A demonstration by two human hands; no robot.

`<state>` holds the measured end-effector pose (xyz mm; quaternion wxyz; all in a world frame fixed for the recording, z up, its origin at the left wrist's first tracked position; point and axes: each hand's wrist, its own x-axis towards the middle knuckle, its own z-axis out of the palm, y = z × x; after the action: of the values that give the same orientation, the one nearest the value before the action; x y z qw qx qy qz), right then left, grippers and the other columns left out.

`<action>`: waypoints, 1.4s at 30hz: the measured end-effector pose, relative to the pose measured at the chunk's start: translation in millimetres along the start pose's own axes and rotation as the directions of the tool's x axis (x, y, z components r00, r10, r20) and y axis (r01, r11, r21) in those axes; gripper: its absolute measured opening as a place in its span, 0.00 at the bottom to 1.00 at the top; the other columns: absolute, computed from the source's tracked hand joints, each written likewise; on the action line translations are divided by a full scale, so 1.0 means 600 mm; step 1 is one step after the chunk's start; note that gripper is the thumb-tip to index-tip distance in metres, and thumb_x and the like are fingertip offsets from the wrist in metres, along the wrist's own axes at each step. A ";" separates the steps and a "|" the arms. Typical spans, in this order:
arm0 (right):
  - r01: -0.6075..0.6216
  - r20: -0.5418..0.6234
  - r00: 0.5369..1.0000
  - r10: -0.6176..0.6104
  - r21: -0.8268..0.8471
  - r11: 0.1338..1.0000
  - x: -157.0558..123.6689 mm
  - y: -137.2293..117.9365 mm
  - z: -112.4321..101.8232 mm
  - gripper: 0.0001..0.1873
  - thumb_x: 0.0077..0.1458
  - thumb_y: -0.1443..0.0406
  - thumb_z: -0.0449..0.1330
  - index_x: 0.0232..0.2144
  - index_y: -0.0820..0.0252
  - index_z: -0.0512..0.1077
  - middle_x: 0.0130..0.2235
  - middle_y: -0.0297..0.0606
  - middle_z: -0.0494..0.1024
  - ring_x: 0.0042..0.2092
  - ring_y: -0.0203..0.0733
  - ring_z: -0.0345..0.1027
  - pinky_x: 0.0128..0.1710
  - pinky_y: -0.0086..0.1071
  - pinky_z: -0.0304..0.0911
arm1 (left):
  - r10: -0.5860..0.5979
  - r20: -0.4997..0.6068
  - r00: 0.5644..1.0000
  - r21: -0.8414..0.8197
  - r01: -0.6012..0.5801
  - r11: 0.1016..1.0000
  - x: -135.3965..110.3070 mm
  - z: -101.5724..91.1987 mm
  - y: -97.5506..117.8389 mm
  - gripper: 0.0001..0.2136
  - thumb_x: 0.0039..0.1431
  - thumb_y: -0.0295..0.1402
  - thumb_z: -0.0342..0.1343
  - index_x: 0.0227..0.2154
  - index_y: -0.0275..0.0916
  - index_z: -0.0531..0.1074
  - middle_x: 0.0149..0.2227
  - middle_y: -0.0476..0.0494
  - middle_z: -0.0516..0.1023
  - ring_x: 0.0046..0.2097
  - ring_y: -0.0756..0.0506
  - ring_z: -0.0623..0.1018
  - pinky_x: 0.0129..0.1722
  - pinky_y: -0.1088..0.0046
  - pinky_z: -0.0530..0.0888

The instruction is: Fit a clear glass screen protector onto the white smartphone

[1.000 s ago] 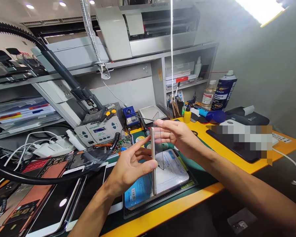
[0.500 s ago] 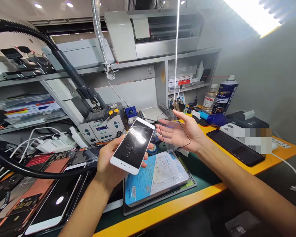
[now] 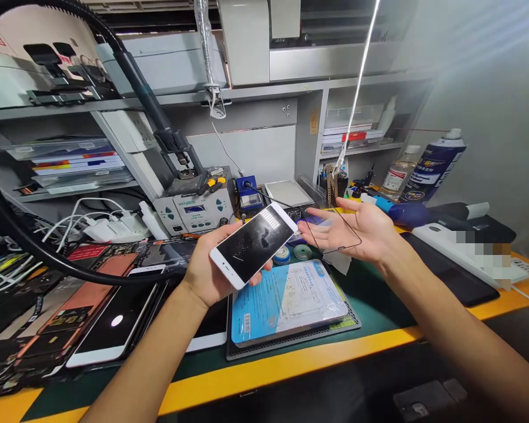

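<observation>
My left hand [image 3: 209, 267] is wrapped round a white-framed smartphone [image 3: 256, 244], its fingertips showing under the right edge. The phone's black screen faces up, with specks and a bright reflection on it. To its right, my right hand [image 3: 370, 226] is turned palm up with the fingers stretched out. A clear glass screen protector [image 3: 335, 232] with a thin black border rests on those fingers, tilted. Its left corner comes close to the phone's upper right end; whether they touch, I cannot tell. Below both hands a blue and white box [image 3: 286, 299] lies on the bench mat.
At the left lie a white-fronted phone [image 3: 119, 320] and opened phone parts [image 3: 66, 320]. A black hose [image 3: 35, 247] curves above them. Behind stands a soldering station [image 3: 194, 205]. A dark phone [image 3: 456, 270], a spray can [image 3: 436, 167] and a bottle [image 3: 401, 173] are at the right.
The phone has turned clockwise and lies flatter in my left hand. My right hand has tipped the screen protector flatter, its fingers more level. The camera view has shifted, moving the bench within the picture.
</observation>
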<state>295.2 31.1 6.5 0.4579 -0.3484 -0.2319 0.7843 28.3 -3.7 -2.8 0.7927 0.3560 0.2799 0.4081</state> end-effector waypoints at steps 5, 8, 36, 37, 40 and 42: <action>0.046 0.064 0.997 -0.042 -0.067 0.997 -0.002 -0.006 -0.002 0.27 0.65 0.56 0.43 0.58 0.67 0.62 0.55 0.63 0.72 0.51 0.54 0.76 0.44 0.50 0.76 | -0.003 0.017 1.000 -0.016 0.003 1.000 -0.001 -0.013 0.004 0.21 0.66 0.41 0.47 0.49 0.26 0.73 0.37 0.24 0.81 0.37 0.29 0.83 0.22 0.63 0.75; 0.096 0.022 0.995 -0.095 -0.046 0.994 -0.002 -0.009 -0.004 0.27 0.64 0.59 0.44 0.58 0.68 0.64 0.51 0.60 0.73 0.46 0.52 0.78 0.40 0.46 0.77 | -0.016 0.001 1.000 -0.023 0.016 1.000 -0.002 -0.016 0.006 0.20 0.65 0.40 0.48 0.48 0.26 0.72 0.38 0.23 0.81 0.39 0.27 0.83 0.23 0.60 0.77; 0.724 0.839 0.507 -0.199 -0.540 -0.429 -0.034 0.053 0.009 0.21 0.56 0.59 0.69 0.52 0.51 0.78 0.58 0.44 0.74 0.56 0.52 0.65 0.55 0.49 0.63 | -0.251 0.002 0.968 -0.118 0.249 0.961 0.011 -0.009 -0.008 0.20 0.67 0.40 0.52 0.52 0.28 0.72 0.42 0.25 0.84 0.40 0.29 0.85 0.25 0.50 0.83; 0.728 0.844 0.504 -0.183 -0.530 -0.436 -0.035 0.055 0.010 0.20 0.56 0.59 0.69 0.51 0.51 0.79 0.57 0.44 0.74 0.56 0.51 0.64 0.55 0.49 0.63 | -0.251 -0.013 0.968 -0.116 0.248 0.962 0.010 -0.007 -0.008 0.19 0.66 0.40 0.52 0.50 0.28 0.73 0.42 0.25 0.84 0.39 0.30 0.85 0.25 0.50 0.83; 0.734 0.849 0.504 -0.159 -0.519 -0.438 -0.036 0.058 0.012 0.20 0.56 0.60 0.69 0.51 0.51 0.79 0.58 0.43 0.73 0.57 0.51 0.63 0.57 0.48 0.62 | -0.249 -0.033 0.968 -0.112 0.244 0.963 0.007 -0.003 -0.009 0.17 0.65 0.40 0.54 0.45 0.29 0.75 0.38 0.29 0.84 0.38 0.30 0.85 0.23 0.50 0.82; 0.734 0.846 0.511 -0.154 -0.522 -0.435 -0.036 0.058 0.012 0.20 0.56 0.61 0.69 0.51 0.51 0.79 0.58 0.43 0.73 0.58 0.51 0.62 0.58 0.48 0.61 | -0.223 -0.057 0.973 -0.102 0.216 0.971 0.005 -0.002 -0.010 0.14 0.62 0.37 0.57 0.43 0.31 0.75 0.36 0.33 0.84 0.37 0.31 0.85 0.22 0.50 0.82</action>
<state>277.7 -4.6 -5.4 0.2825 -0.2360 -0.9261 0.0833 31.3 -3.0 -8.8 0.8390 0.2704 0.3248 0.3426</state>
